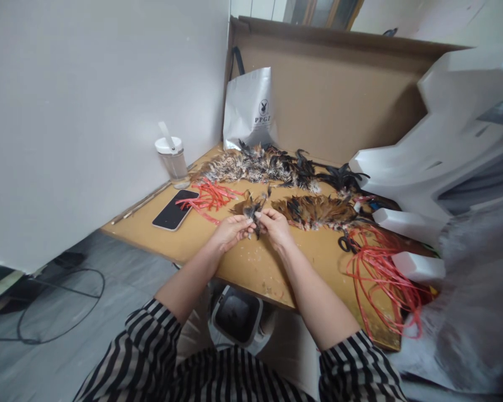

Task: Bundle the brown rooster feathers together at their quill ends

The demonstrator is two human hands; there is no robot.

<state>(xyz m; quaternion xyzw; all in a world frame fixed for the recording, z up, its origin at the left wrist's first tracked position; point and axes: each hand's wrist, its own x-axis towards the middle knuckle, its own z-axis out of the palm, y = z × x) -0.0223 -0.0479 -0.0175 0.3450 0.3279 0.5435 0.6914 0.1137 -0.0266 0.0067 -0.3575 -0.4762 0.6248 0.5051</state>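
Feathers (250, 209) in a small brown and dark bunch sit between the fingertips of both hands, over the yellowish table (243, 269). The left hand (231, 230) pinches the bunch from its left side between thumb and fingers, the other fingers curled in. The right hand (275, 228) grips it from the right in the same way, its thumb and forefinger close to the left thumb. Whether the bunch touches the table, I cannot tell.

Just beyond the right hand and to its right lies a row of brown plumage (314, 211). Farther beyond both hands stretches a longer, speckled pile (260, 167), with a silver bag (247, 106) standing behind it. To the left of the left hand lie red strips (212, 194), some of them across a phone (171, 214); past the phone stands a cup (174, 163) with a white lid. Well to the right of the right hand are black scissors (344, 243) and a loose tangle of red ribbon (373, 271). Below the hands, under the table edge, sits a bin (238, 317).
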